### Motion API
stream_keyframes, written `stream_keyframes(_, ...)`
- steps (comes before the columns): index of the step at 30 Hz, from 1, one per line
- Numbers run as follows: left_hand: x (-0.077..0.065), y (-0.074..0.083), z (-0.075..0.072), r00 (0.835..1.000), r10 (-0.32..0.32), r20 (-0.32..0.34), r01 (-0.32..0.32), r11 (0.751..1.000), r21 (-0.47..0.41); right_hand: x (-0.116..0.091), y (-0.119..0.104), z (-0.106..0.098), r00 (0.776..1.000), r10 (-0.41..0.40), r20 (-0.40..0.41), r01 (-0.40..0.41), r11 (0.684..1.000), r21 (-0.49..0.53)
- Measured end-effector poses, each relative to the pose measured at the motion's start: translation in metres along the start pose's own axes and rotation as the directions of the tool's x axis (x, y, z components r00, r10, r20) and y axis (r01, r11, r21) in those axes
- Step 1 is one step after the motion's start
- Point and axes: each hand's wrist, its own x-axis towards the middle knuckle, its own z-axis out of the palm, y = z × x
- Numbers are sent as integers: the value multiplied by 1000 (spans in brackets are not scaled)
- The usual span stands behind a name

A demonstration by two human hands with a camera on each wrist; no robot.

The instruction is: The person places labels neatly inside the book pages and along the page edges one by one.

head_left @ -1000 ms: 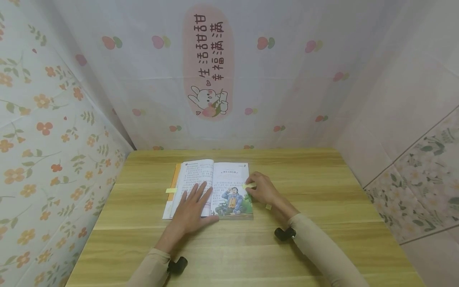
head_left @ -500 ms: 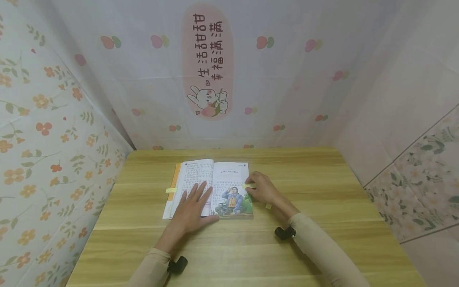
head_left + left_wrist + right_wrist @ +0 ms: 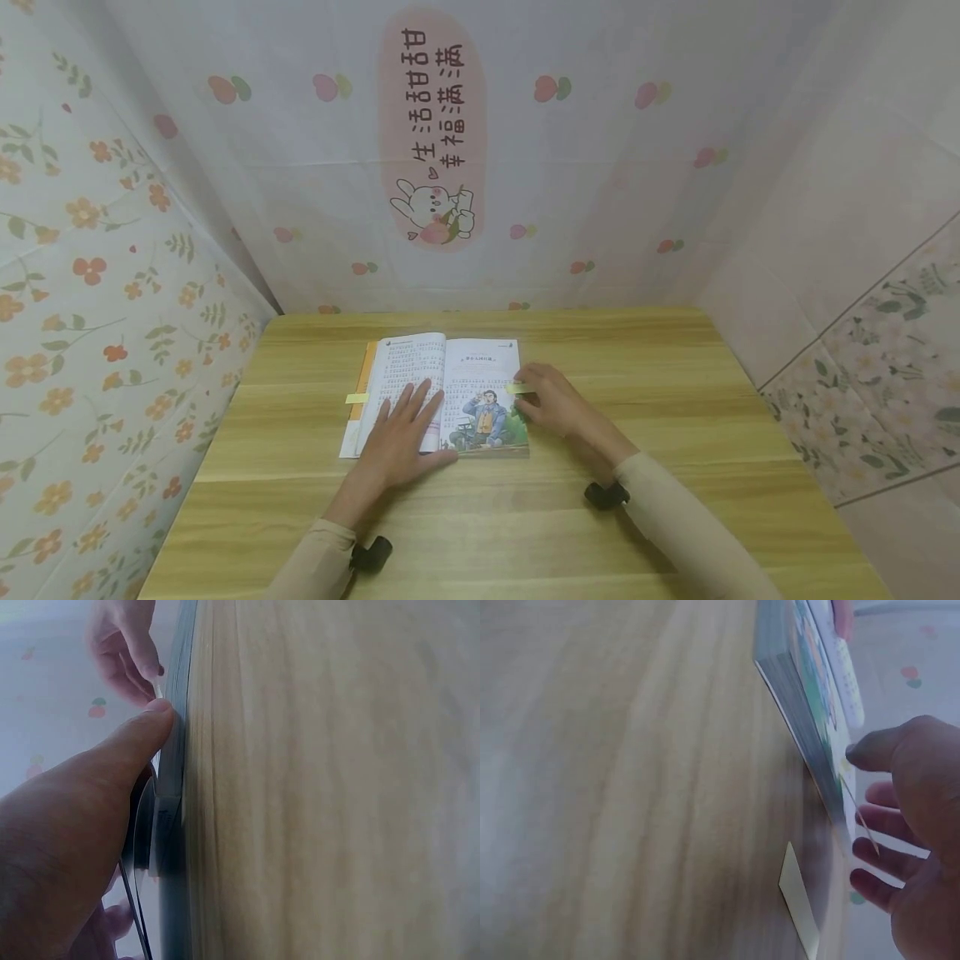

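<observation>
An open book point(image 3: 480, 358) with a picture of a seated figure on its right page lies on the table. My left hand point(image 3: 401, 437) rests spread across the left page and the inner fold, its thumb point(image 3: 154, 716) along the book's lower edge. At the outer edge of the right page, a yellow sticky strip point(image 3: 519, 388) sticks out past the paper. Around that strip is my right hand point(image 3: 558, 400), thumb tip at the page edge and the other fingers apart from it, loosely bent. Another yellow strip point(image 3: 357, 398) juts from the left side of the book.
A loose pale yellow strip point(image 3: 799, 900) lies on the wooden table point(image 3: 637, 358) beneath my right hand. Patterned curtains point(image 3: 600, 167) hang behind the table and on both sides. Each wrist wears a black camera point(image 3: 371, 554).
My right hand has shifted slightly right and its fingers have loosened from the strip at the page edge. The strip stays in place. My left hand has not moved.
</observation>
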Motion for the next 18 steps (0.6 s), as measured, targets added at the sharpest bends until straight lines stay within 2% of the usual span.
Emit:
stream_keyframes(7,-1,0,1,1000,0,0,0,1000,-9,-15,-6,1,992,-128,16,129,983,-131)
stream_keyframes(18,0,-1,1,1000,-1,-7,1,1000,-3,-27,-10,5,988,-134,79,147,970,-193)
